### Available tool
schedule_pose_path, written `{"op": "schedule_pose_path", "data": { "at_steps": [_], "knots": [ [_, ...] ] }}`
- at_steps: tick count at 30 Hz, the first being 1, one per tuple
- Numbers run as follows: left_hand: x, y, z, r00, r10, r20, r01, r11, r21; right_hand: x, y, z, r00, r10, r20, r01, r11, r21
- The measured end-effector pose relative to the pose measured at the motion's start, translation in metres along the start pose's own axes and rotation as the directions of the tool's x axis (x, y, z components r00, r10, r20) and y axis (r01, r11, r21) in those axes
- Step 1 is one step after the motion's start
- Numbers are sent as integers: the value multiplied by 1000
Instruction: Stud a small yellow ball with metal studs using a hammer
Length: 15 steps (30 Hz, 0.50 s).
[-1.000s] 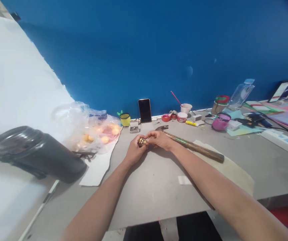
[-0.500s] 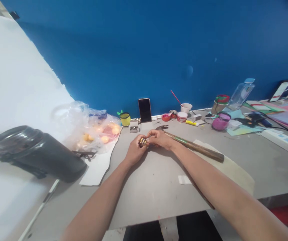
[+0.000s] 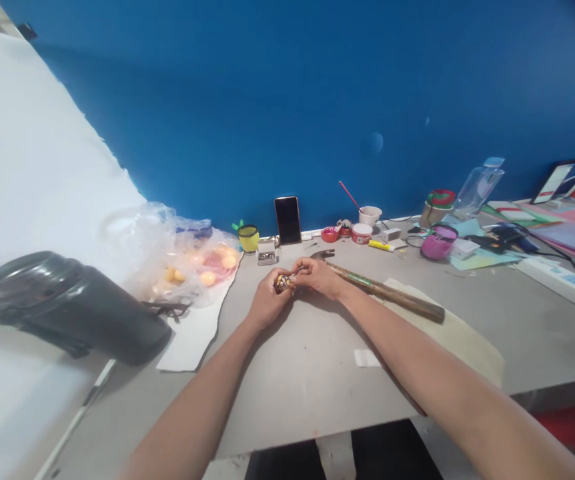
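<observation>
My left hand (image 3: pixel 269 297) is closed around a small rounded object (image 3: pixel 282 284), yellowish with dark and silvery spots; I cannot make out its kind. Against its right side, the fingertips of my right hand (image 3: pixel 316 279) are pinched together. Whatever lies between those fingertips is too small to name. Just beyond the hands stands a small open box (image 3: pixel 267 254) of tiny metallic pieces. A claw hammer (image 3: pixel 387 291) with a wooden handle lies behind my right wrist, its head close to my right knuckles.
At left stand a dark flask (image 3: pixel 77 307) and a plastic bag (image 3: pixel 167 257) with orange balls. A phone (image 3: pixel 287 220) leans on the blue wall, beside a yellow cup (image 3: pixel 248 239). Red tubs (image 3: pixel 361 233), a purple cup (image 3: pixel 439 242) and a power strip (image 3: pixel 562 287) lie rightward.
The whole view has shifted slightly left. Both hands stay together at the small object, with the fingers of the right hand barely moved.
</observation>
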State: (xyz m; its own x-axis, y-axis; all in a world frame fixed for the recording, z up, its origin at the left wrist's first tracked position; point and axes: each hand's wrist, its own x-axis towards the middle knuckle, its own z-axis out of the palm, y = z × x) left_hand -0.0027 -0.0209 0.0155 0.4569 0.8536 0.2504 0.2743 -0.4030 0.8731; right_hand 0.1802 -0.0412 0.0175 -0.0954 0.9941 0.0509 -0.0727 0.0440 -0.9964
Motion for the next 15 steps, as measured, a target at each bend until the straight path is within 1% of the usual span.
{"op": "schedule_pose_path", "data": {
  "at_steps": [3,7,15],
  "knots": [
    [0,0,-1,1000,-8,2,8,1000,-18,0,1,0,1000,3,10,-3,1000,-8],
    [0,2,-1,1000,3,10,-3,1000,-2,-1,0,0,1000,8,9,-8,1000,-12],
    [-1,5,-1,998,58,0,-57,993,105,-2,-3,3,1000,27,13,-27,1000,5]
  ]
}}
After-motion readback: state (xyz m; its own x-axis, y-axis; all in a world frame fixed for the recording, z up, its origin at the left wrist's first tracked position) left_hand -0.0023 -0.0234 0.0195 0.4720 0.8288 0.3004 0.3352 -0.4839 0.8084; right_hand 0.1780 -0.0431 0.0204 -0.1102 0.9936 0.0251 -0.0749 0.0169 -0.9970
